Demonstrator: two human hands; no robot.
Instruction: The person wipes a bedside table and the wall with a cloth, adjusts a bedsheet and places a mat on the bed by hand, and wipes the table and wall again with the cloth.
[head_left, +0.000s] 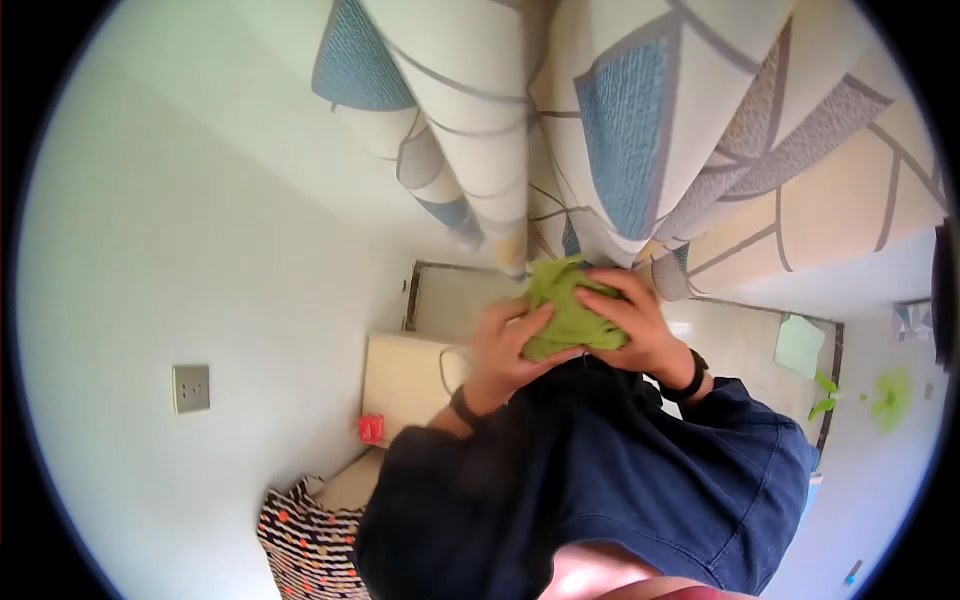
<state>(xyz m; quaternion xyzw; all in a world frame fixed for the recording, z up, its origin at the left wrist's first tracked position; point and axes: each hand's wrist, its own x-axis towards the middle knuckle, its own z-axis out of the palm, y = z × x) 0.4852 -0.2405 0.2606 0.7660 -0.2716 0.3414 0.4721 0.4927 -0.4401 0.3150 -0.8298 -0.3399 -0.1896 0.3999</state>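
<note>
A bunched, folded green cloth (575, 312) is held between my two hands in front of my chest. My left hand (500, 345) grips its left side, thumb pressed on the front. My right hand (640, 322) closes over the right side with fingers spread across its face. Dark bands circle both wrists. The cloth's far side is hidden. Just beyond it hang patterned curtains (625, 130) in white, blue and grey; whether the cloth touches their lower edge I cannot tell.
A pale cabinet (405, 375) stands at the left with a small red item (371, 428) by its edge. Lower left lies a striped, dotted fabric (305, 545). A wall socket (191, 389) is on the left wall. To the right are a pale green sheet (799, 345) and a green plant (888, 400).
</note>
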